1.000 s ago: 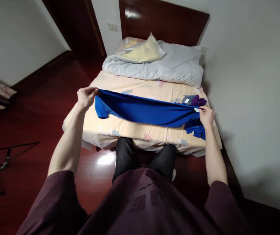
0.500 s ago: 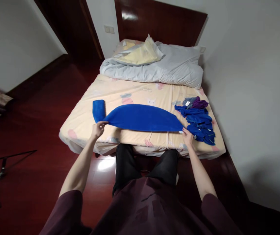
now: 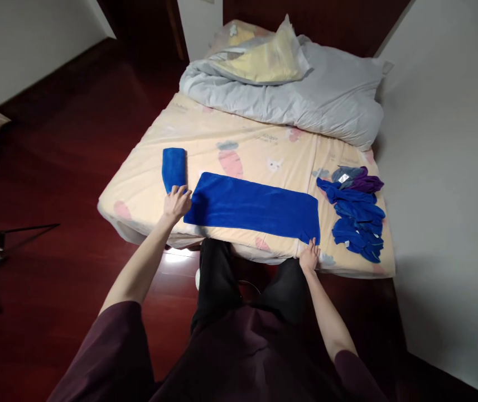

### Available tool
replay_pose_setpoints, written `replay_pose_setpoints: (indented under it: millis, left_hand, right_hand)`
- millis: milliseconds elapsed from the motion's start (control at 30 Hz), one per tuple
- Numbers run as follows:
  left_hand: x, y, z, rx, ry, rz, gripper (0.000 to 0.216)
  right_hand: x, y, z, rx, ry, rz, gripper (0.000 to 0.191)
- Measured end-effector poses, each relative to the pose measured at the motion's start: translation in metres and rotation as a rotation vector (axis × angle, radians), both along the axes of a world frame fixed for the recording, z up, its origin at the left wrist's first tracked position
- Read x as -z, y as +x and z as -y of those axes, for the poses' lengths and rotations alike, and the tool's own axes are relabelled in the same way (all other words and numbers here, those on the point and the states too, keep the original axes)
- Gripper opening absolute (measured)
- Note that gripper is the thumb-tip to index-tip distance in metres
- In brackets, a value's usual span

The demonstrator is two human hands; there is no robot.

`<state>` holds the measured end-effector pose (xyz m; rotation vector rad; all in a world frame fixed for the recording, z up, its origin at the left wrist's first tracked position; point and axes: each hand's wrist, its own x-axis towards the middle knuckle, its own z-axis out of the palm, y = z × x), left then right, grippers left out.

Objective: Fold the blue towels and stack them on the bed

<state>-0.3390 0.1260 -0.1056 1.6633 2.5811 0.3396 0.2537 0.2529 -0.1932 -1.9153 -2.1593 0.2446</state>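
A blue towel (image 3: 255, 204) lies spread as a long strip along the front of the bed, its right front corner drawn slightly downward. My right hand (image 3: 309, 257) has its fingers on that corner, pinching it. At the strip's left end, my left hand (image 3: 177, 202) hovers with slightly bent fingers, apart from the towel's edge and holding nothing. Just beyond that hand is a small folded blue towel (image 3: 174, 167), whose near end the fingers partly hide. To the right lies a crumpled pile of blue cloths (image 3: 360, 218), with grey and purple cloths (image 3: 364, 181) at its far end.
The bed (image 3: 146, 184) has a cream sheet with carrot and rabbit prints. A grey quilt (image 3: 339, 89) and a yellow pillow (image 3: 268, 58) are at its head. A white wall (image 3: 443, 167) runs along the right. A black metal stand (image 3: 0, 251) is on the dark red floor at left.
The towel was held up, stretched between both hands; now it lies flat on the bed. My left hand has let go of its end. My right hand has come lower, toward the bed's front edge.
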Motion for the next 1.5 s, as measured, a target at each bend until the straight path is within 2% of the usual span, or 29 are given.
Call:
replay_pose_setpoints:
  millis: [67,167,367,600,833,933,1067,1133,1233,1300,1400,1500]
  left_hand:
    - [0.008,-0.005,-0.011,0.037,-0.005,-0.02,0.047]
    - [0.024,-0.02,-0.02,0.022,-0.049,-0.002,0.052]
    - [0.039,-0.068,-0.003,0.008,-0.025,0.067,0.052]
    - [0.031,-0.117,0.019,-0.08,-0.078,0.051,0.046]
    - [0.022,-0.145,0.04,-0.048,-0.201,-0.061,0.048]
    - [0.019,-0.139,0.044,-0.024,-0.232,-0.077,0.049]
    - [0.026,-0.11,0.047,0.006,-0.134,-0.121,0.056]
    - [0.034,-0.086,0.052,0.096,-0.11,-0.074,0.06]
    - [0.048,-0.045,0.065,0.326,-0.128,0.091,0.048]
    - [0.054,-0.02,0.071,0.416,-0.138,0.147,0.042]
    - [0.052,0.003,0.071,0.424,-0.163,0.09,0.038]
    - [0.041,0.008,0.062,0.447,-0.232,-0.015,0.04]
  right_hand:
    - [0.005,-0.007,0.001,0.025,0.017,0.032,0.061]
    - [0.012,-0.009,0.0,0.014,0.034,0.058,0.063]
    - [0.02,-0.004,-0.002,-0.007,0.058,0.112,0.069]
    - [0.018,-0.008,-0.002,0.008,0.017,0.152,0.069]
    - [0.011,-0.01,0.0,0.027,-0.025,0.178,0.068]
    - [0.011,-0.01,0.0,0.042,-0.024,0.171,0.068]
    - [0.01,-0.011,0.001,0.052,-0.031,0.17,0.068]
    - [0.008,-0.013,0.002,0.059,-0.043,0.166,0.068]
    - [0.005,-0.013,0.004,0.051,-0.045,0.149,0.068]
    - [0.001,-0.01,0.002,0.028,-0.043,0.138,0.067]
    - [-0.009,0.002,-0.008,-0.013,-0.052,0.134,0.058]
    - [-0.025,0.017,-0.023,-0.021,-0.114,0.149,0.051]
